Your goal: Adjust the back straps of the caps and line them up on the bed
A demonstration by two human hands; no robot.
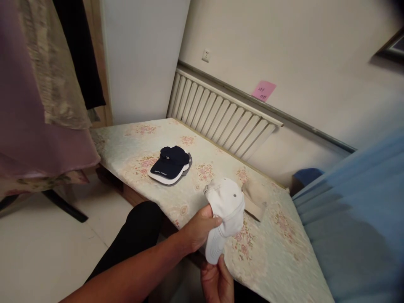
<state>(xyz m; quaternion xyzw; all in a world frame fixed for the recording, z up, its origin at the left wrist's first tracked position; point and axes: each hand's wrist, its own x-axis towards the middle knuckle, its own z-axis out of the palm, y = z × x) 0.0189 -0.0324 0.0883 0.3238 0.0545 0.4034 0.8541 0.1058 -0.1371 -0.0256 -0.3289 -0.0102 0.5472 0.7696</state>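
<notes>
Lower centre: my right hand pinches the brim tip of the white cap; my left hand grips its side, thumb on the outside. Cap sits above the right fingers. Beyond, at centre, a navy cap tops a stack, small light lettering on brim, illegible. Upper right of centre: pink note, handwriting too small to read surely.

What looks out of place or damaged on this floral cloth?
Nothing looks spilled or damaged. Slightly untidy, perhaps: the navy cloth cap sits unevenly on its stack, a white brim and grey edge showing beneath. A beige cloth cap lies apart, partly behind the held white cap.
</notes>
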